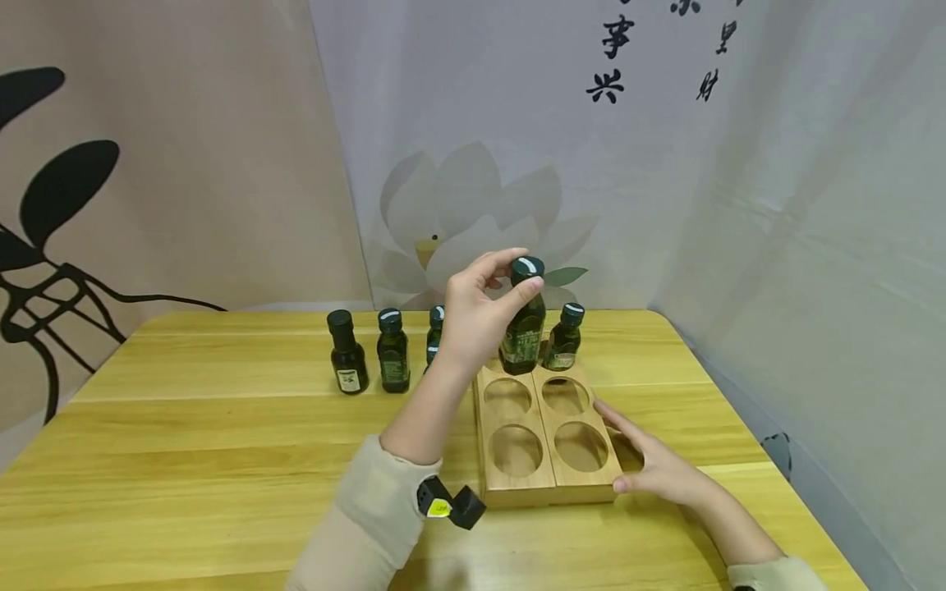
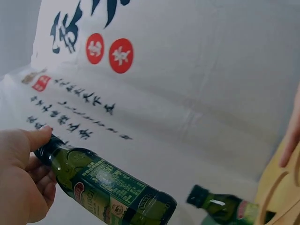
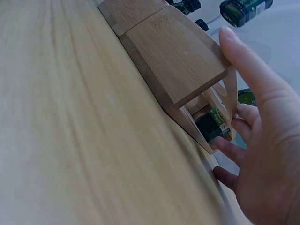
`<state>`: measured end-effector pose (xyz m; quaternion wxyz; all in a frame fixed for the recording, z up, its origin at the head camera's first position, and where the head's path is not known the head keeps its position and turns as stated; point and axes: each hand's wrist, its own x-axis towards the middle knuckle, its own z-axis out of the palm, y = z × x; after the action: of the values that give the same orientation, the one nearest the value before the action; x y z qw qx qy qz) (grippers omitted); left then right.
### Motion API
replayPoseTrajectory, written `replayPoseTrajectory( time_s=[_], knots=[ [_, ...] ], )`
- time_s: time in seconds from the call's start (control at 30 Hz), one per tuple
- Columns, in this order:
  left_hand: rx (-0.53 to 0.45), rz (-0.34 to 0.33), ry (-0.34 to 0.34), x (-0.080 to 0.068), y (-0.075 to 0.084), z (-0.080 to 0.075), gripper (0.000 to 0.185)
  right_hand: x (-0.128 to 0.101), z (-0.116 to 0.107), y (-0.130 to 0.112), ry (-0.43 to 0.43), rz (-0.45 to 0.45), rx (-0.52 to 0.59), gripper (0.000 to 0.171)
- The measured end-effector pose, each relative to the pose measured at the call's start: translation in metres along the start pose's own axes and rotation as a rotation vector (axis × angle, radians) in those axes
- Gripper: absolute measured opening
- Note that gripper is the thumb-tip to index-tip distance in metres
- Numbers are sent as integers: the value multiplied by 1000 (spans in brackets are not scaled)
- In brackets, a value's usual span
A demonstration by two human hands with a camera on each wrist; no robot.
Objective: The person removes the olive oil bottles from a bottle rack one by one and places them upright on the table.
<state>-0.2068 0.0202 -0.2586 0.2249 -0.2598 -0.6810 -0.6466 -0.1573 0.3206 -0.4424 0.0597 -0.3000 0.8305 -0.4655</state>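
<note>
- Pale fabric backdrops with a lotus print (image 1: pixel 473 213) and black calligraphy hang behind a yellow wooden counter (image 1: pixel 185 443).
- On the counter's right half lies a wooden bottle rack (image 1: pixel 543 439) with four empty round holes; one dark green bottle (image 1: pixel 564 336) stands in its far right slot.
- Left of the rack, more green bottles (image 1: pixel 369 351) stand in a row.
- The left hand (image 1: pixel 476 316) pinches a green olive oil bottle (image 1: pixel 525 324) by its cap, above the rack's far left slot.
- The right hand (image 1: pixel 654 464) rests flat, fingers straight, against the rack's right side.
</note>
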Motion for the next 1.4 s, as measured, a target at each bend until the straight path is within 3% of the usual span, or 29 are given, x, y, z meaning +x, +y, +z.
replayPoseTrajectory(
  time_s=[0.23, 0.67, 1.07, 1.4],
  knots=[
    [43, 51, 43, 7, 6, -23, 33, 1, 0, -3, -5, -21, -15, 95],
    [86, 76, 94, 11, 12, -67, 31, 0, 0, -3, -3, -27, -17, 94],
    [154, 34, 159, 7, 5, -105, 31, 0, 0, -2, -3, -10, 8, 95],
    [192, -23, 192, -5, -4, -124, 30, 0, 1, -1, -4, 2, 20, 96]
  ],
)
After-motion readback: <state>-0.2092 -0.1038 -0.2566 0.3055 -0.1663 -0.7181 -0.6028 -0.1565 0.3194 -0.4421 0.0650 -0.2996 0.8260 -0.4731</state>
